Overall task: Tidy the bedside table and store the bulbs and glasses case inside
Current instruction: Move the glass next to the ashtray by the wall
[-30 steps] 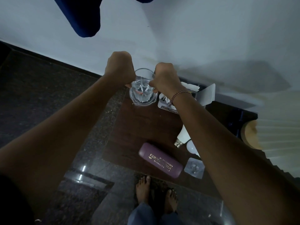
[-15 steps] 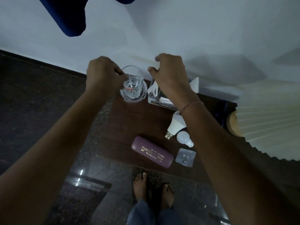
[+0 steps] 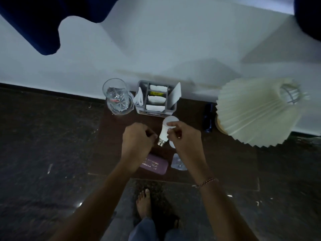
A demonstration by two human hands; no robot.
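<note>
I read the scene from the left. A glass (image 3: 114, 97) of water stands on the table (image 3: 225, 153), beyond and to the left of the left hand (image 3: 137, 141). The left hand hovers over the table with its fingers curled inward. Its fingertips lie just beside the metal cap of the bulb (image 3: 165, 131), and I cannot tell whether they pinch the cap or only sit next to it. A grey caddy (image 3: 156, 98) with white folded items in its compartments stands beyond both hands, just beside the glass. The purple case (image 3: 154, 164) lies flat near the table's front edge, below the gap between the two wrists, with its left end hidden under the left wrist. The bulb lies between the hands, dome toward the caddy and cap toward me. The right hand (image 3: 184, 136) grips it: the thumb rests on the dome and the fingers curl round the white neck. A second bulb (image 3: 172, 144), mostly covered, shows under the right hand's fingers. A clear packet (image 3: 178, 163) lies just left of the right wrist, beside the case. A beaded band (image 3: 206, 182) circles the right wrist. A dark blue object (image 3: 208, 119), too dim to identify, lies to the right of the right hand. Farther right, a pleated lamp (image 3: 257, 110) is tilted over the table's right end.
</note>
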